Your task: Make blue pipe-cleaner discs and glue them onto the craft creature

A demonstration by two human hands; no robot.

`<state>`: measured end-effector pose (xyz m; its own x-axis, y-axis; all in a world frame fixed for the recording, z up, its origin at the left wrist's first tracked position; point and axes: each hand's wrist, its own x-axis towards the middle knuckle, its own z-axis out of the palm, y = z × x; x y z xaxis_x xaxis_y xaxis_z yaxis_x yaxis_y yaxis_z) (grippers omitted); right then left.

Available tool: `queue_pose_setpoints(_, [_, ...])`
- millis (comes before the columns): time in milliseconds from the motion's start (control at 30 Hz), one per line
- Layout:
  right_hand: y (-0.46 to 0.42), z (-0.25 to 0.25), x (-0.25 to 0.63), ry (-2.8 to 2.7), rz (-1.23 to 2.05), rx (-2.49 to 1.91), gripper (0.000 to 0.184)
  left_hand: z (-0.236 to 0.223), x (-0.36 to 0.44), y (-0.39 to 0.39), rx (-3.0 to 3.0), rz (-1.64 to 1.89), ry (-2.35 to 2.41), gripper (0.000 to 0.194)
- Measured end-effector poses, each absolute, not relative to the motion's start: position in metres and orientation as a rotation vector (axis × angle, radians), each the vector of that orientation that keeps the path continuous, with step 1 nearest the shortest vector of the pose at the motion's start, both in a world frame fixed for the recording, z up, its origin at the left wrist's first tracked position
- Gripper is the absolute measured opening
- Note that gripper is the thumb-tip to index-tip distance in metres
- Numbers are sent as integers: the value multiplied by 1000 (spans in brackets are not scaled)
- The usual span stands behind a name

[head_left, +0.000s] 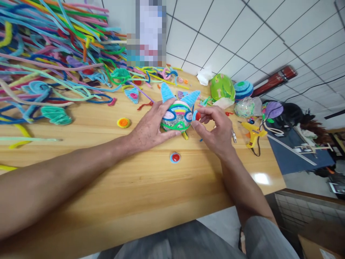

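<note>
A round craft animal head (175, 125) with blue pipe-cleaner ears, pink eye patches and a green zigzag outline rests on the wooden table. My left hand (151, 126) is wrapped round its left side, thumb along the bottom. Between the thumb and fingers of my right hand (214, 126) is a blue-and-red pipe-cleaner disc (197, 115), held close to the head's right eye patch. A similar blue disc with a red centre (175, 157) lies on the table below the head. To the left sits a yellow-and-orange disc (123, 123).
A large heap of coloured pipe cleaners (54, 54) covers the left and back of the table (134, 187). At the right are a yellow glue gun (252, 133) with its cord, a green ball-like object (222, 88) and a clear plastic wrapped item (246, 107).
</note>
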<state>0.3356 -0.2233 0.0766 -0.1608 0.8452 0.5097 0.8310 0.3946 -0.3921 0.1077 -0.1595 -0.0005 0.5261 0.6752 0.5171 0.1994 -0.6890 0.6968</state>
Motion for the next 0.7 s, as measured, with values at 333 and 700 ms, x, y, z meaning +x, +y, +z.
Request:
queue_pose_setpoints(333, [-222,66,338,-1990,72,-1367,19,0,107,-160,2219,1076,696,91])
queue_pose_setpoints(700, [-218,61,341,-1995,81,-1332,21,2,107,-161,2249,1081,689,90])
